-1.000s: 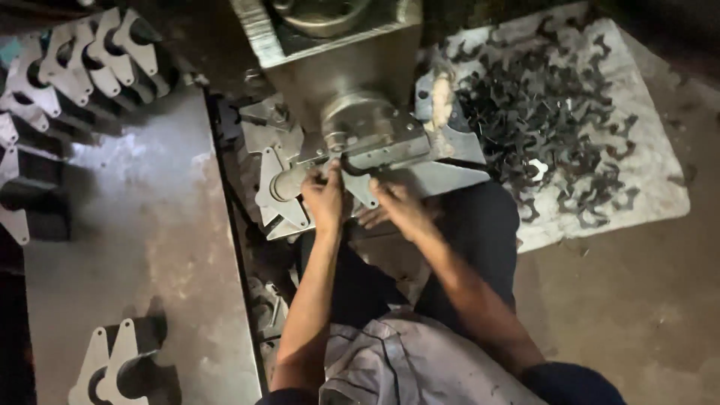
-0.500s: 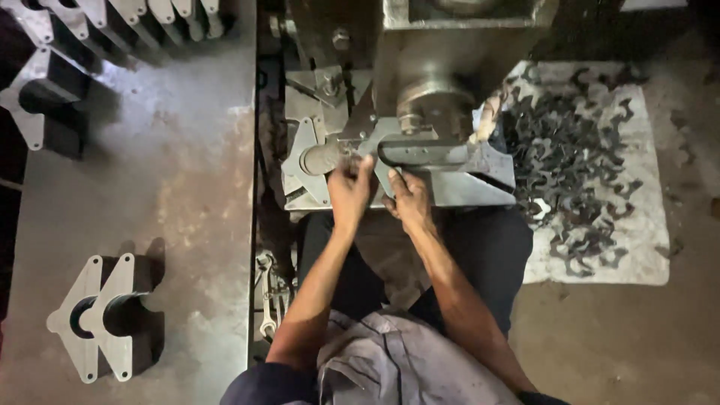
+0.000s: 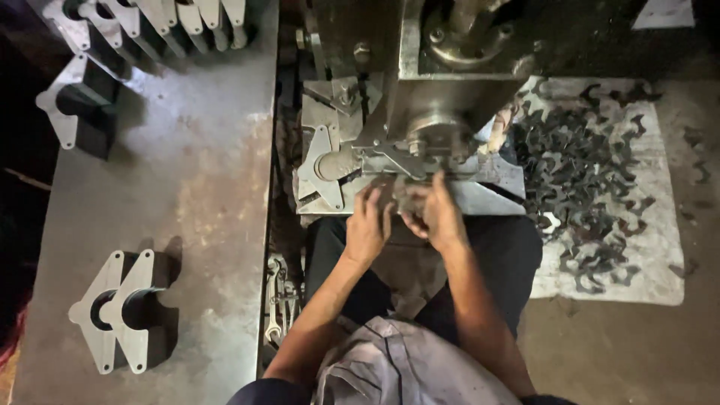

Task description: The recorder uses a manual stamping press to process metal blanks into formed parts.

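Note:
My left hand point(image 3: 367, 223) and my right hand point(image 3: 437, 214) are together at the front edge of a press machine's bed point(image 3: 495, 196). Between their fingers they grip a small grey metal piece point(image 3: 403, 196), blurred by motion. It sits just in front of the round die head point(image 3: 439, 131). A flat, light metal plate with a round hole point(image 3: 321, 169) lies on the bed to the left of my left hand. My forearms reach forward over my dark trousers.
The tall press body point(image 3: 450, 67) rises behind the die. A pile of dark metal offcuts point(image 3: 581, 180) lies on a white sheet point(image 3: 645, 277) at the right. The grey steel table point(image 3: 187, 195) at the left carries stacks of bracket-shaped parts point(image 3: 120, 307). Wrenches point(image 3: 277, 300) lie beside it.
Both hands have drawn back a little from under the die toward the bed's front edge, staying close together on the piece. The view has shifted so the machine sits further right.

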